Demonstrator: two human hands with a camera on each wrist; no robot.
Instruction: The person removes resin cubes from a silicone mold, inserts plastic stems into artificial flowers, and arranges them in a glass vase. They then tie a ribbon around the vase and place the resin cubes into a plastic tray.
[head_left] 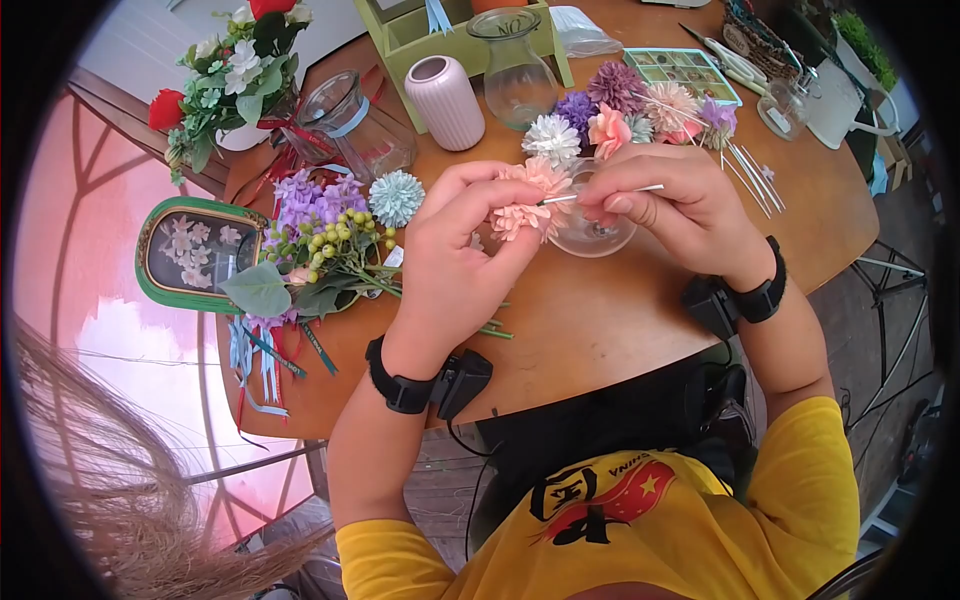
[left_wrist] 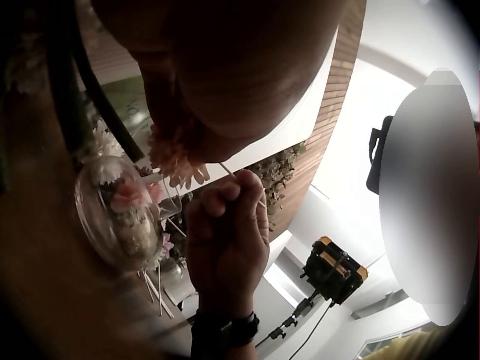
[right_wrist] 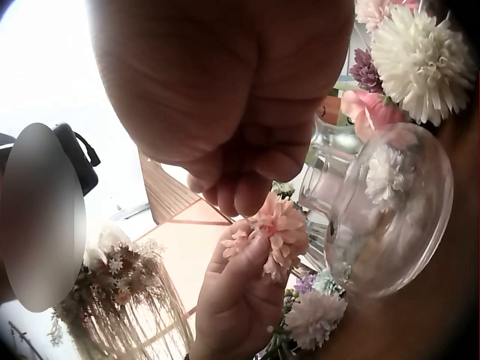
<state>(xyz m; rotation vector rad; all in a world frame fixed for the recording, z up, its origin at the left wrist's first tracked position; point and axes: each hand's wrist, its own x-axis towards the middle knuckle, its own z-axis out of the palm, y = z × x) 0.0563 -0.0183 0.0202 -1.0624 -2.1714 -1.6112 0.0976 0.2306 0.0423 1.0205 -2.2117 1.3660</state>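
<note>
A peach flower [head_left: 532, 190] is gripped between the thumb and fingers of the left hand [head_left: 450, 255]. From its base a thin white stick [head_left: 640, 189] points right, pinched by the right hand [head_left: 685, 205]. The right wrist view shows the peach flower [right_wrist: 279, 229] in the left hand [right_wrist: 236, 300], close to the curled fingers of the right hand [right_wrist: 240, 127]. In the left wrist view the right hand [left_wrist: 229, 240] pinches the stick below the flower [left_wrist: 176, 159]. A clear glass vessel [head_left: 595, 240] stands just behind the hands, partly hidden.
Behind the hands lie several artificial flowers [head_left: 552, 138] and white sticks [head_left: 755, 180]. A pink ribbed vase [head_left: 445, 103], a glass vase [head_left: 518, 85] and a green wooden carrier [head_left: 400, 35] stand at the back. Purple flowers with berries [head_left: 330, 235] and a green frame [head_left: 160, 285] lie left.
</note>
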